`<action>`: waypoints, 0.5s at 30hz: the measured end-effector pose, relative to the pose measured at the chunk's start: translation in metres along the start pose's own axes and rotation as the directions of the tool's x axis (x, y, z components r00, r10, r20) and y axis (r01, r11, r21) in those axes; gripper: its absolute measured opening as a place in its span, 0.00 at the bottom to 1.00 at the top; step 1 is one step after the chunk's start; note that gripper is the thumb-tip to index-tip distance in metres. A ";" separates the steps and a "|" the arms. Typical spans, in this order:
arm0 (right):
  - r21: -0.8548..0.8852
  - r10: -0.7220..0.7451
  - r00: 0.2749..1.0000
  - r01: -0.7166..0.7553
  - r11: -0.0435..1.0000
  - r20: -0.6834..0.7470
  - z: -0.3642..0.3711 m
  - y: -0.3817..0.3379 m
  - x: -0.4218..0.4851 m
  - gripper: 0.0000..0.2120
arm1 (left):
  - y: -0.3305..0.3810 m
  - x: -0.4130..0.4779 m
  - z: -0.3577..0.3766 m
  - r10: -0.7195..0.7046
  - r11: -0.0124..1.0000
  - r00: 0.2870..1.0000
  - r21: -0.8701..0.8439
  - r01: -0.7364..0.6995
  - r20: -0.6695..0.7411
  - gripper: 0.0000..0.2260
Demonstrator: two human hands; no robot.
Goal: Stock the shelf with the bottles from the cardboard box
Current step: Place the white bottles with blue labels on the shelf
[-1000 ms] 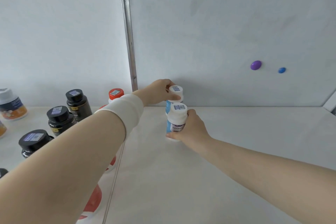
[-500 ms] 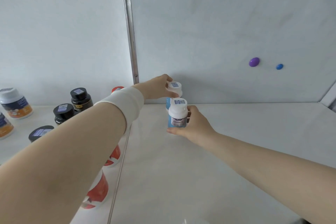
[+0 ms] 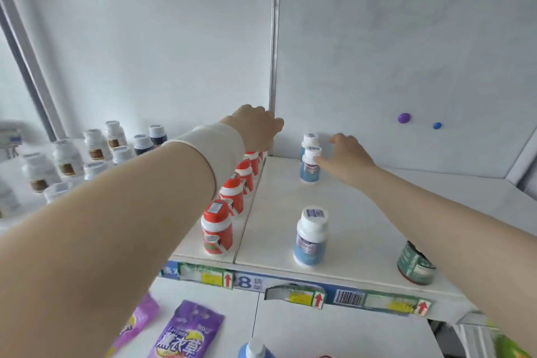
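Both hands have let go of the two blue-labelled bottles they gripped a second ago, and the view has pulled back to show the whole shelf (image 3: 363, 229). Right hand (image 3: 345, 154): its fingers (image 3: 318, 158) are loosely spread, the tips just touching or nearly touching the white cap of the nearer bottle (image 3: 310, 167), grasping nothing. Directly behind that bottle, against the back wall, stands the rear bottle (image 3: 309, 140), upright like the first. Left hand (image 3: 257, 128), with a white wristband (image 3: 215, 148) on its wrist, hangs curled in the air to the left of those bottles and apart from them; whether its fingers are fully closed I cannot tell, but nothing shows in them. Below that hand runs a row of red-capped bottles (image 3: 229, 197) along the shelf's divider seam. Nearer the person than the right hand's fingers, a third blue-labelled bottle (image 3: 311, 237) stands alone close to the shelf's front edge, and a dark green jar (image 3: 415, 266) sits partly hidden under the right forearm. Far left of the left hand are blurred white and dark-capped bottles (image 3: 96, 145). On the lower shelf lie purple packets (image 3: 186, 331).
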State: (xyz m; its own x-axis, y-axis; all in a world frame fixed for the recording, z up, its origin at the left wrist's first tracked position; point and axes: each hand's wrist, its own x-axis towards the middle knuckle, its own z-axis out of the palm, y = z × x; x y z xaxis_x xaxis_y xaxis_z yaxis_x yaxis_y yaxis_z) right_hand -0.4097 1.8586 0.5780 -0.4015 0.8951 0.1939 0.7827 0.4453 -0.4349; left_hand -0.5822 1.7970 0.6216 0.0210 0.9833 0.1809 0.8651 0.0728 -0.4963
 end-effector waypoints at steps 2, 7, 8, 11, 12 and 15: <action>-0.079 -0.065 0.998 0.066 0.995 0.014 0.004 -0.020 -0.026 0.22 | -0.004 -0.034 -0.008 -0.010 0.995 1.000 0.097 0.010 -0.004 0.19; -0.278 -0.270 0.963 0.265 0.923 0.021 0.017 -0.085 -0.086 0.21 | -0.031 -0.122 -0.014 -0.096 0.983 0.995 0.160 0.089 0.036 0.18; -0.297 -0.306 0.952 0.298 0.907 0.019 0.021 -0.100 -0.096 0.20 | -0.038 -0.140 -0.013 -0.115 0.980 0.992 0.168 0.106 0.047 0.18; -0.319 -0.400 0.915 0.397 0.861 0.058 0.043 -0.152 -0.122 0.20 | -0.068 -0.199 -0.006 -0.182 0.972 0.979 0.169 0.165 0.090 0.19; -0.318 -0.429 0.900 0.430 0.845 0.076 0.053 -0.172 -0.131 0.20 | -0.079 -0.220 -0.003 -0.205 0.967 0.973 0.177 0.184 0.109 0.18; -0.308 -0.518 0.845 0.531 0.789 0.130 0.087 -0.240 -0.157 0.20 | -0.122 -0.290 0.016 -0.286 0.947 0.945 0.200 0.253 0.159 0.18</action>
State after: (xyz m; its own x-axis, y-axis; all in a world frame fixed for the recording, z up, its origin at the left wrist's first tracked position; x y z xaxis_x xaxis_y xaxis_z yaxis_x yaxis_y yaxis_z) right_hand -0.5755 1.6096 0.5757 -0.8070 0.5229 0.2745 0.5510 0.8339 0.0311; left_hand -0.7016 1.5057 0.6162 -0.3072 0.9349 0.1775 0.7242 0.3507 -0.5937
